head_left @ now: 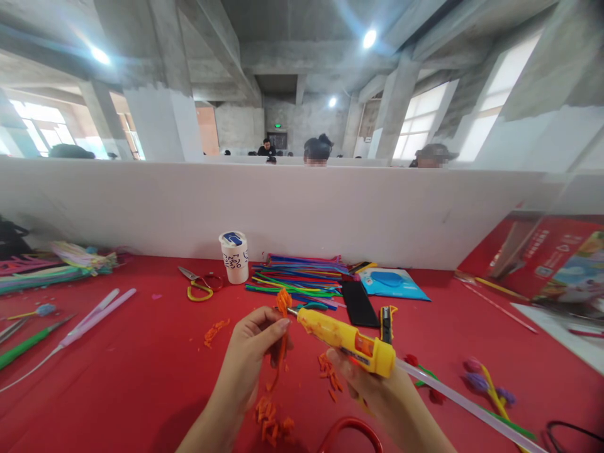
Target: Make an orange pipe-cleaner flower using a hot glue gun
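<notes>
My left hand (252, 352) pinches the stem of an orange pipe-cleaner piece (283, 314), held upright with its fuzzy tip at the top. My right hand (372, 390) grips a yellow hot glue gun (346, 340); a clear glue stick (462, 402) trails out of its back to the lower right. The gun's nozzle points left and almost touches the orange tip. Both hands hover above the red tablecloth (141, 377). Orange trimmings (271, 425) lie under and between the hands.
A pile of coloured pipe cleaners (302, 277), a white cup (234, 256), yellow-handled scissors (201, 283), a black phone (358, 303), a yellow cutter (387, 318) and a blue packet (391, 283) lie beyond the hands. Finished stems lie at left and right. A white partition (302, 207) backs the table; people sit behind it.
</notes>
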`<state>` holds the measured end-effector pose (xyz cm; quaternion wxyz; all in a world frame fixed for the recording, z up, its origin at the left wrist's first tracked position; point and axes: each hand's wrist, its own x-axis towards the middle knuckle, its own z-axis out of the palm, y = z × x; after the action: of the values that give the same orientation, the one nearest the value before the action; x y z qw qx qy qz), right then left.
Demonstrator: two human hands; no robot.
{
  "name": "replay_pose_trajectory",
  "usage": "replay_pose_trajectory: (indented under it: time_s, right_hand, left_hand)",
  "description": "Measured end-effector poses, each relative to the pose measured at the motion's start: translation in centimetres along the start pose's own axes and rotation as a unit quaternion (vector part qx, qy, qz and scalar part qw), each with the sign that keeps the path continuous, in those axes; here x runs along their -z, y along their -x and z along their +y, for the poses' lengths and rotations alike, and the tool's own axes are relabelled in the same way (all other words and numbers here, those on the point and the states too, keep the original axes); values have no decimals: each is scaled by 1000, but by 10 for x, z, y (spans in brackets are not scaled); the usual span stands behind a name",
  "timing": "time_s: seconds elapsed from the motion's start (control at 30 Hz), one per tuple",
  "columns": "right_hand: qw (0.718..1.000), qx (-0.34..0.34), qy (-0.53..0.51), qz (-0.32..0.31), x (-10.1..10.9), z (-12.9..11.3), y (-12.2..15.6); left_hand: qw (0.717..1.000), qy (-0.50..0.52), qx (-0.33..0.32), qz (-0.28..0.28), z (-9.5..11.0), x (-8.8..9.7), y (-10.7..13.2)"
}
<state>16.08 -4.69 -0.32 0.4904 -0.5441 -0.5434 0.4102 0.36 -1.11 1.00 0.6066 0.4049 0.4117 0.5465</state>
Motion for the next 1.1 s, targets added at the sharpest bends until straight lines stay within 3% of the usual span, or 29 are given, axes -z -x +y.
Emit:
replay_pose_trajectory:
  time_s: [0.2,0.3,0.5,0.6,0.7,0.8,0.93,1.0,1.1]
  right_hand:
    - [998,-66,1,12,11,1,-7]
    - [995,-98,-18,-24,26,14,-25]
    - [981,-137,118,-70,44,72,-65]
    - [956,-150,233,-93,45,95,-73]
    - [917,-149,358,-92,43,98,-73]
    - [877,-117,455,-99,36,85,-66]
    - [837,-11,511,-195,13,71,-51]
    - [818,34,526,-231,0,70,-44]
    - [798,69,552,-233,-13,74,-38]
  left_hand:
    - [1000,6,7,-3,-3,6,-3]
    - [1000,4,4,-7,-5,9,-6]
    - [1000,-12,-3,-6,-8,9,-7]
    - [1000,-18,4,-10,-8,8,-8]
    - [1000,-24,9,-10,-9,9,-10]
    - [999,-32,16,-16,-13,10,-12]
    - [999,-39,22,-26,-18,10,-14]
    - [999,-38,21,-30,-19,9,-15]
    - [998,-41,18,-34,-19,8,-15]
